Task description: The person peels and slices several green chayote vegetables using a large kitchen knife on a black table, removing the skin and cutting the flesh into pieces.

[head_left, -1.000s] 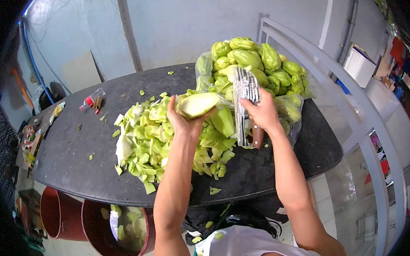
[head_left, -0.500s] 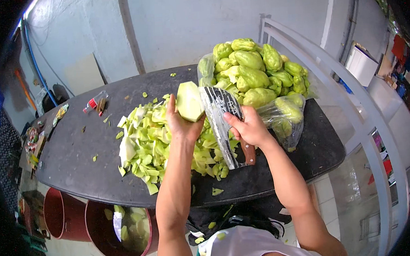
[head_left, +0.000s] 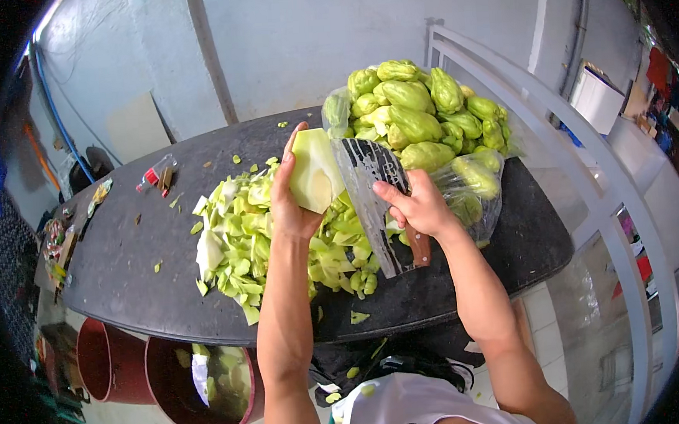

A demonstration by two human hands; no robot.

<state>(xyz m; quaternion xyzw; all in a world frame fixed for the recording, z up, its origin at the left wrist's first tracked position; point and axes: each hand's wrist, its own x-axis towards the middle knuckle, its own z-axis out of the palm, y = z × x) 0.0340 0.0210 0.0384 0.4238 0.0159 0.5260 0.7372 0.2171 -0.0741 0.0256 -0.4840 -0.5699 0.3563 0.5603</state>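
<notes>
You look to be trimming a chayote (head_left: 312,167) now; its upturned face is pale and flat-cut, and it sits above the table, over the far side of the peelings (head_left: 241,236). Left hand (head_left: 292,211): half-curled, cupping the fruit from its left and near side. Right hand (head_left: 422,205): closed on the brown grip of a broad knife (head_left: 371,206), thumb out toward the blade, whose far end lies right at the fruit's right side; can't tell if it touches. Another stroke would likely call for a steady left cup, fingers clear of the edge, and a turn of the fruit to any green skin. Surface: dark, rounded table (head_left: 119,254), scraps scattered, a small clear-and-red wrapper (head_left: 152,176) to the left; whole chayotes (head_left: 415,112) heaped far right in clear plastic (head_left: 495,215). Room: pale wall (head_left: 293,53) on the far side, grey railing (head_left: 635,312) right, two dark-red tubs (head_left: 105,362) on the floor at near left, the right one holding pale pieces.
</notes>
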